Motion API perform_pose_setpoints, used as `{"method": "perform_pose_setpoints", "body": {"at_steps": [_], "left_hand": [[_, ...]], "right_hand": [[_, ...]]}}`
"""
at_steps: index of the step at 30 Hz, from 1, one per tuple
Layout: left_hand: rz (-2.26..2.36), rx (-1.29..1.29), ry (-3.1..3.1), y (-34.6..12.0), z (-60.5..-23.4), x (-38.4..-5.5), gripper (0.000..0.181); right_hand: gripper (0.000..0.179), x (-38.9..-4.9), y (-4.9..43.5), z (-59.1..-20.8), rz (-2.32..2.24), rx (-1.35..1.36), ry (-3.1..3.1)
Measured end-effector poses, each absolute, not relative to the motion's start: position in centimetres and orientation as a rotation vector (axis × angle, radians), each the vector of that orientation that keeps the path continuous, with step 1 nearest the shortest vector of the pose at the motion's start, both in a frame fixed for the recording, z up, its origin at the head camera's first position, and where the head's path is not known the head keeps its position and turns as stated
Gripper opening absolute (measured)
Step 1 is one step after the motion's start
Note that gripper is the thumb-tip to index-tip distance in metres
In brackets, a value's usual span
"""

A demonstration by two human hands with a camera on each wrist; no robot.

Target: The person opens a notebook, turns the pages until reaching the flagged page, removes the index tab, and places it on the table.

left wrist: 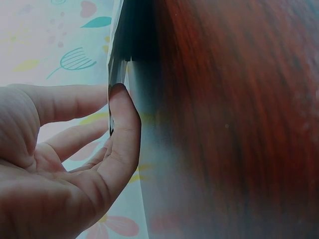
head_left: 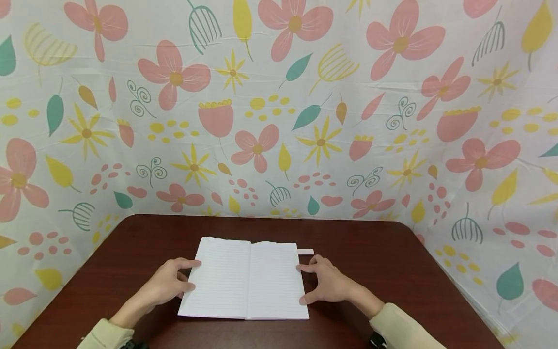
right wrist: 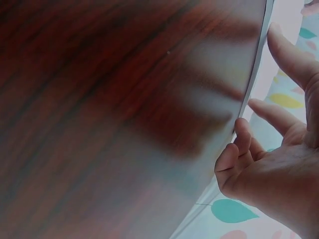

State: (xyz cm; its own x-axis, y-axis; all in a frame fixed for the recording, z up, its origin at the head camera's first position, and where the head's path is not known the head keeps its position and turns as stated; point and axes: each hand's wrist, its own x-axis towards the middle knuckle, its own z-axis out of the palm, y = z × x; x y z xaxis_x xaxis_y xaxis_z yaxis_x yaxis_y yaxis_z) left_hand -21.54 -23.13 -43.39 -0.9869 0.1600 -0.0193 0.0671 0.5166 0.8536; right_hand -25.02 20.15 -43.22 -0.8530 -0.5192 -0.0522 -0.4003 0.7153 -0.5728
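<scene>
A lined notebook (head_left: 222, 278) lies open on the dark wooden table, both visible pages blank. At its left edge my left hand (head_left: 163, 283) pinches the sheets. The left wrist view shows the notebook's edge (left wrist: 115, 69) between the fingers of the left hand (left wrist: 75, 164), one finger bent beneath it. My right hand (head_left: 329, 281) touches the right page's edge with thumb and index fingertips spread apart. Seen from the right wrist, the right hand (right wrist: 274, 149) has its other fingers loosely bent beside the edge. A narrow white strip (head_left: 306, 251) juts out past the right page's upper side.
The reddish-brown table (head_left: 370, 247) has rounded far corners. A white cloth with flowers and leaves (head_left: 279, 106) hangs behind it and along both sides. Light-coloured sleeves (head_left: 403, 325) cover the forearms.
</scene>
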Motion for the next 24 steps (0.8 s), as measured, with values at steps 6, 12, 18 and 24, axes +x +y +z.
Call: {"method": "perform_pose_setpoints", "body": {"at_steps": [6, 12, 18, 24], "left_hand": [[1.491, 0.205, 2.649, -23.17, -43.43, -21.54, 0.053], [1.489, 0.203, 2.646, -23.16, -43.40, -21.54, 0.053], [1.495, 0.209, 2.640, -23.15, -43.30, -21.42, 0.053], [1.500, 0.206, 2.639, -23.09, -43.32, -21.48, 0.053]], "right_hand": [[0.083, -25.02, 19.95, -43.19, -0.820, -0.761, 2.720], [0.083, -25.21, 19.81, -43.38, -0.822, -0.778, 2.714], [0.081, -25.31, 19.56, -43.49, -0.815, -0.797, 2.718], [0.081, -25.27, 19.36, -43.48, -0.805, -0.808, 2.722]]}}
